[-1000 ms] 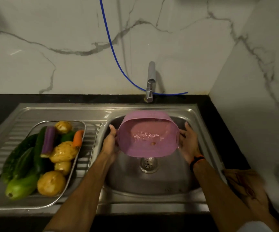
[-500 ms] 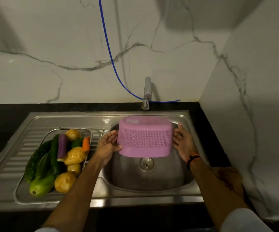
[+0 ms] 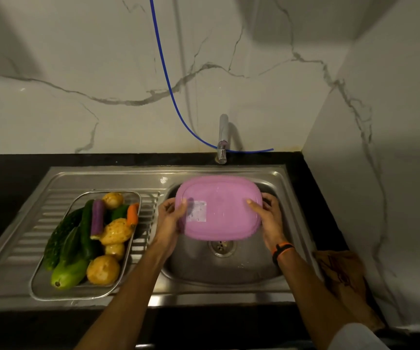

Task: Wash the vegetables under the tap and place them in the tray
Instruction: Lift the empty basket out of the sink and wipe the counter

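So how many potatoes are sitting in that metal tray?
4 that I can see: one potato at the far end, one mid-tray, a small one below it, one nearest. More may hide underneath.

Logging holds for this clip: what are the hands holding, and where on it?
Both hold the upturned pink basket over the sink: left hand at its left edge, right hand at its right.

steel sink drainboard (image 3: 40,236) bearing a wire tray (image 3: 77,294) of vegetables (image 3: 95,238)
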